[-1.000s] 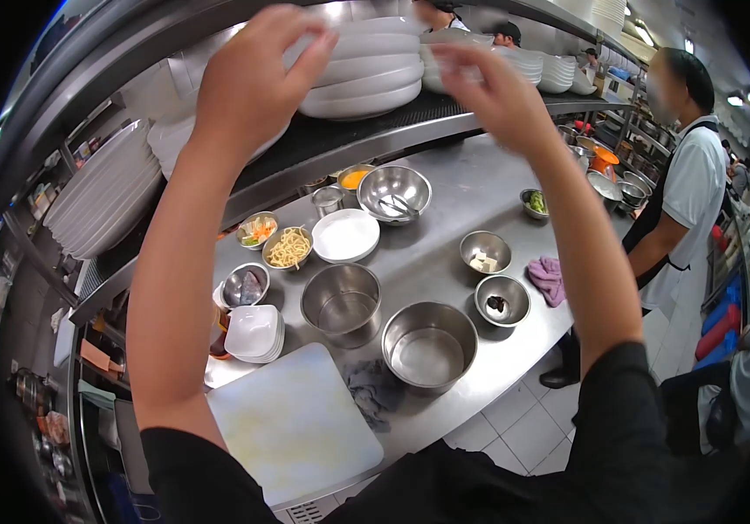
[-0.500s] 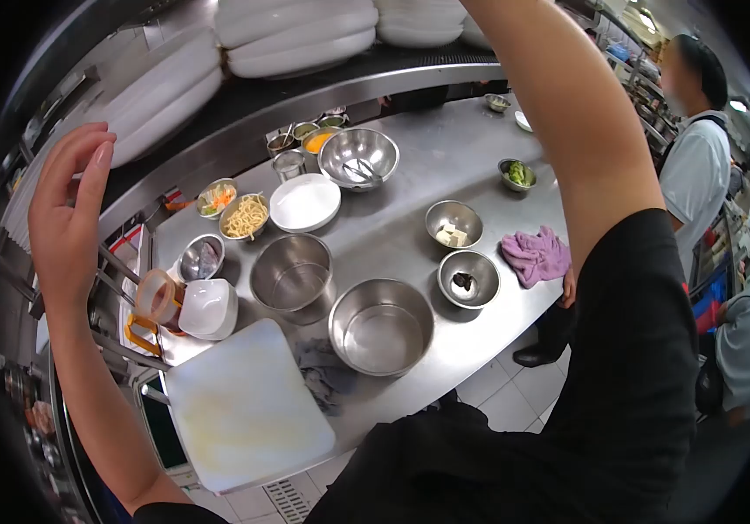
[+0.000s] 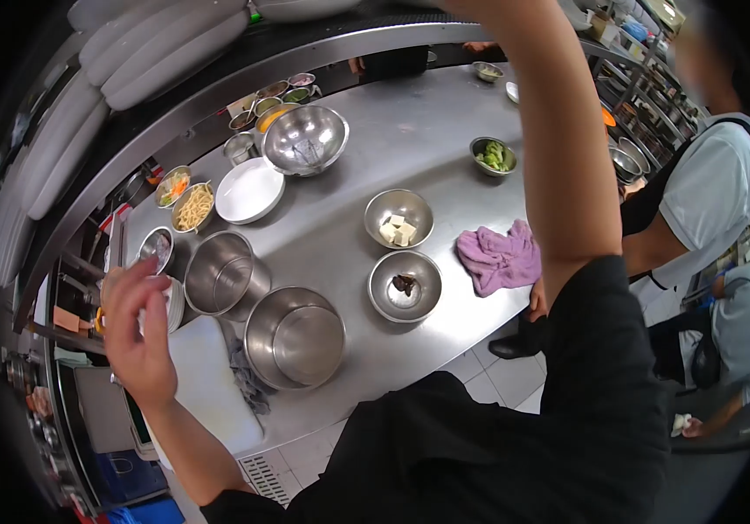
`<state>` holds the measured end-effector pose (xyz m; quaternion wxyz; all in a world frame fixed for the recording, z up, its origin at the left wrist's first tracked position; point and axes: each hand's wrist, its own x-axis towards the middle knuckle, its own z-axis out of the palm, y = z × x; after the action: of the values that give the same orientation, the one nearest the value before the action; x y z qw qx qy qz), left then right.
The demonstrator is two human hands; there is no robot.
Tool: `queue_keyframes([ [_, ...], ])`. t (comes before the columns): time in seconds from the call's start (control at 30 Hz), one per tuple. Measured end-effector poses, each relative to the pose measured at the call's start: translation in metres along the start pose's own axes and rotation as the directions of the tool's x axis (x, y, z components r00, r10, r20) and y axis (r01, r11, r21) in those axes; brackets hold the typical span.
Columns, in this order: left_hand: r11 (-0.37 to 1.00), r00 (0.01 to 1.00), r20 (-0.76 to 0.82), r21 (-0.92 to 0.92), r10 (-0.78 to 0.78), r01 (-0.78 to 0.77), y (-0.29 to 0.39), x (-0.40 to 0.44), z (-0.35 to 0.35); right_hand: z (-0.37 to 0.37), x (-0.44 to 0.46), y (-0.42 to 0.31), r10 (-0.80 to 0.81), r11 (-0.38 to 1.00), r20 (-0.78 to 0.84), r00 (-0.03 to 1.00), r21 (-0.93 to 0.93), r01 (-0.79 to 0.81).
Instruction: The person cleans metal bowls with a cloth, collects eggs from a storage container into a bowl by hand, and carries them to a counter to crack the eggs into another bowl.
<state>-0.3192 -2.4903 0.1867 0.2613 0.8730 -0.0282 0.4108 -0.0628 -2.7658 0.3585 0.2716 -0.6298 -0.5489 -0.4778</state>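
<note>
My left hand is raised over the left end of the steel table, its fingers loosely bent and apart, holding nothing. Behind it are a stack of white bowls, partly hidden, and a small steel bowl. Below its wrist lies a white cutting board. My right arm reaches up past the top edge, so that hand is out of sight. On the table between the arms stand two deep steel pots, a bowl of white cubes and a bowl with something dark in it.
White plates are stacked on the shelf above. Toward the back are a white dish, a steel mixing bowl, noodles and a bowl of greens. A purple cloth lies near a person at right.
The view has shifted, so the table's contents appear further left. My left hand has come down from beside the plate shelf to above the cutting board end. My right arm stays raised.
</note>
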Motion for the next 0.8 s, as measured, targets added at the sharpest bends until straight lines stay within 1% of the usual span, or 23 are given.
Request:
queue_keyframes([
  [0.03,0.995,0.996,0.002,-0.056,-0.086,0.086,-0.005,-0.014,0.004,-0.015,-0.027,-0.002,0.043,0.999,0.02,0.999,-0.003,-0.043],
  [0.07,0.979,0.985,0.009,-0.112,-0.172,0.172,-0.01,-0.028,0.005,-0.024,-0.066,0.005,0.123,0.989,0.034,0.992,0.075,-0.125],
  [0.1,0.978,0.985,0.011,-0.121,-0.171,0.171,-0.017,-0.044,0.004,-0.037,-0.098,0.007,0.198,0.967,0.055,0.979,0.151,-0.204],
  [0.13,0.952,0.967,0.031,-0.171,-0.254,0.255,-0.024,-0.06,0.003,-0.057,-0.121,-0.004,0.195,0.963,0.113,0.974,0.169,-0.212],
  [0.17,0.915,0.941,0.051,-0.22,-0.336,0.339,-0.032,-0.078,0.002,-0.071,-0.143,-0.01,0.109,0.982,0.144,0.984,0.135,-0.128],
  [0.2,0.867,0.923,0.109,-0.316,-0.369,0.384,-0.039,-0.098,0.003,-0.074,-0.166,-0.02,0.208,0.963,0.094,0.974,0.153,-0.221],
  [0.23,0.806,0.902,0.166,-0.404,-0.399,0.431,-0.043,-0.117,0.002,-0.079,-0.188,-0.026,0.272,0.944,0.134,0.953,0.157,-0.292],
  [0.27,0.71,0.852,0.313,-0.472,-0.419,0.522,-0.042,-0.134,0.0,-0.078,-0.21,-0.031,0.379,0.897,0.194,0.905,0.161,-0.411],
  [0.3,0.604,0.789,0.456,-0.513,-0.411,0.611,-0.039,-0.149,-0.001,-0.074,-0.228,-0.031,0.487,0.84,0.273,0.829,0.111,-0.53],
  [0.33,0.553,0.719,0.576,-0.477,-0.39,0.683,-0.034,-0.165,-0.001,-0.065,-0.24,-0.031,0.588,0.773,0.334,0.737,0.039,-0.633],
  [0.37,0.509,0.637,0.682,-0.43,-0.358,0.746,-0.03,-0.179,0.001,-0.05,-0.25,-0.021,0.648,0.702,0.382,0.659,0.034,-0.711],
  [0.4,0.491,0.554,0.75,-0.352,-0.36,0.796,-0.025,-0.193,0.006,-0.031,-0.262,-0.009,0.698,0.625,0.428,0.574,0.024,-0.78],
  [0.43,0.473,0.464,0.809,-0.269,-0.362,0.839,-0.02,-0.208,0.013,-0.007,-0.278,0.01,0.686,0.642,0.453,0.57,-0.006,-0.767],
  [0.47,0.475,0.47,0.8,-0.271,-0.373,0.837,-0.016,-0.222,0.021,0.02,-0.294,0.035,0.671,0.659,0.478,0.567,-0.036,-0.751],
  [0.53,0.269,0.238,0.848,-0.118,-0.473,0.956,-0.009,-0.248,0.039,0.083,-0.327,0.086,0.63,0.741,0.474,0.616,-0.128,-0.659],
  [0.57,0.263,0.244,0.84,-0.126,-0.486,0.957,-0.008,-0.266,0.047,0.117,-0.342,0.113,0.636,0.741,0.467,0.615,-0.146,-0.655],
  [0.63,0.115,0.051,0.836,0.015,-0.546,0.993,-0.006,-0.293,0.07,0.187,-0.365,0.168,0.623,0.756,0.468,0.627,-0.152,-0.637],
  [0.67,0.106,0.06,0.829,-0.002,-0.556,0.994,0.002,-0.289,0.082,0.223,-0.374,0.196,0.633,0.76,0.45,0.63,-0.209,-0.615],
  [0.7,0.073,-0.013,0.799,0.07,-0.601,0.995,0.017,-0.282,0.092,0.251,-0.38,0.22,0.642,0.761,0.433,0.632,-0.263,-0.593],
  [0.73,0.031,-0.089,0.761,0.141,-0.643,0.989,0.03,-0.277,0.104,0.272,-0.382,0.239,0.623,0.776,0.448,0.642,-0.246,-0.581],
  [0.77,-0.008,-0.058,0.746,0.07,-0.663,0.998,0.04,-0.277,0.117,0.293,-0.384,0.253,0.626,0.777,0.445,0.64,-0.297,-0.554],
  [0.8,-0.034,-0.067,0.733,0.06,-0.677,0.998,0.047,-0.274,0.131,0.315,-0.388,0.262,0.63,0.776,0.445,0.637,-0.345,-0.528],
])
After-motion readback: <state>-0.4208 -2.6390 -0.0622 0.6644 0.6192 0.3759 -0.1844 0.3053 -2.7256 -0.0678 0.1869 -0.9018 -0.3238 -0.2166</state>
